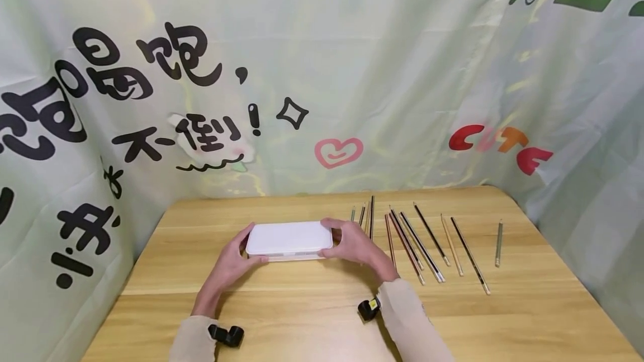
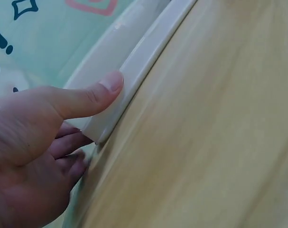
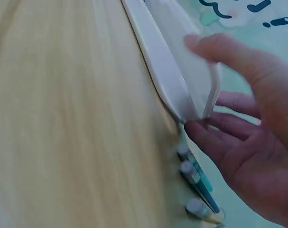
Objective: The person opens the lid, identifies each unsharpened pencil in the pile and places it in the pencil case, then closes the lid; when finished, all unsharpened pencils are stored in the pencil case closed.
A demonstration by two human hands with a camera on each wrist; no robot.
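Note:
A white, flat, oblong pencil case (image 1: 289, 238) lies on the wooden table, held at both ends. My left hand (image 1: 232, 258) grips its left end, with the thumb (image 2: 106, 88) along the front and the other fingers round the end. At the opposite end my right hand (image 1: 354, 242) holds the case, its thumb (image 3: 205, 45) against the lid and its fingers by the corner. Both wrist views show a seam between the lid (image 3: 174, 40) and the base (image 3: 155, 61), and the lid looks slightly raised on the right. The inside of the case is hidden.
Several pencils lie loose to the right of the case, among them a black one (image 1: 470, 256) and a plain wooden one (image 1: 451, 246). A short grey pencil (image 1: 498, 243) lies farther right. Behind the table (image 1: 297, 309) hangs a printed curtain (image 1: 382, 88).

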